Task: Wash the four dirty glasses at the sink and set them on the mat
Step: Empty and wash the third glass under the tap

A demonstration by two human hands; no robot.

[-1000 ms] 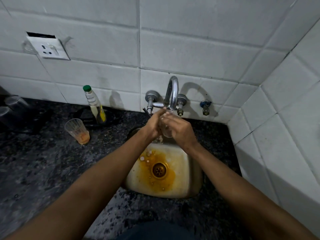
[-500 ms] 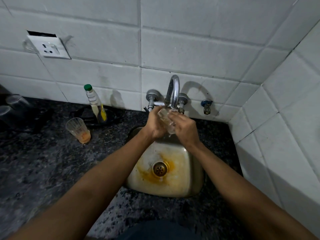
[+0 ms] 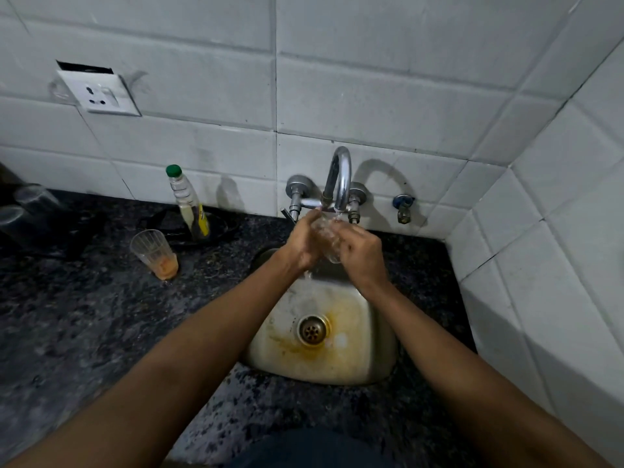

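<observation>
A clear glass (image 3: pixel 327 240) is held under the chrome tap (image 3: pixel 339 179), with water running onto it. My left hand (image 3: pixel 301 243) grips it from the left and my right hand (image 3: pixel 364 256) wraps it from the right. Below them lies the steel sink (image 3: pixel 368 346), stained orange around the drain (image 3: pixel 312 329). Another glass (image 3: pixel 153 253) with orange residue at its bottom stands upright on the dark counter left of the sink. Two dim upturned glasses (image 3: pixel 25 211) sit at the far left edge; what they rest on is too dark to tell.
A bottle with a green cap (image 3: pixel 187 204) stands in a dark dish (image 3: pixel 216 228) against the wall behind the dirty glass. A small valve (image 3: pixel 403 207) juts from the tiles right of the tap. A wall socket (image 3: pixel 98 94) hangs upper left. The tiled side wall (image 3: pixel 540 265) closes the right.
Both hands lifted the glass higher, up to the spout. The orange water in the sink has largely drained away, leaving a fainter stain.
</observation>
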